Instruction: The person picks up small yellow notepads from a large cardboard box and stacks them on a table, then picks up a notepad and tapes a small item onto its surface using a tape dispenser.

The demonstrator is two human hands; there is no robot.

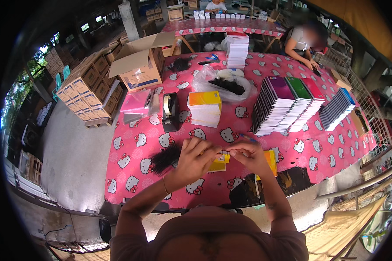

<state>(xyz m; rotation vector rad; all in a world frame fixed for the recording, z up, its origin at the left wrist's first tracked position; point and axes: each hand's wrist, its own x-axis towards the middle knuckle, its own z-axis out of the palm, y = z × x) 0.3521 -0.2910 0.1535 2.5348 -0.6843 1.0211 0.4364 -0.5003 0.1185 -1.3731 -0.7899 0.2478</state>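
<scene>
My left hand point(199, 154) is closed, its thumb and fingers pinched at the upper edge of a yellow notebook point(218, 166). Opposite it, my right hand point(248, 155) has its fingers closed at the same edge; whatever lies between the fingertips is too small to make out. Just beyond the right fingers shows a small blue object point(247, 138), partly hidden. A bundle of black bristle-like strands, perhaps binding coils point(162, 159), lies beside my left wrist. Another yellow notebook point(271, 162) is partly covered by my right hand and forearm.
Ahead stand a yellow-topped notebook stack point(204, 108), a black tape dispenser point(170, 112) and a plastic bag point(244, 93) with black strands. Tall purple, green and red notebook stacks point(287, 104) stand right. An open carton point(139, 71) is far left. A co-worker point(302, 43) works at the far right.
</scene>
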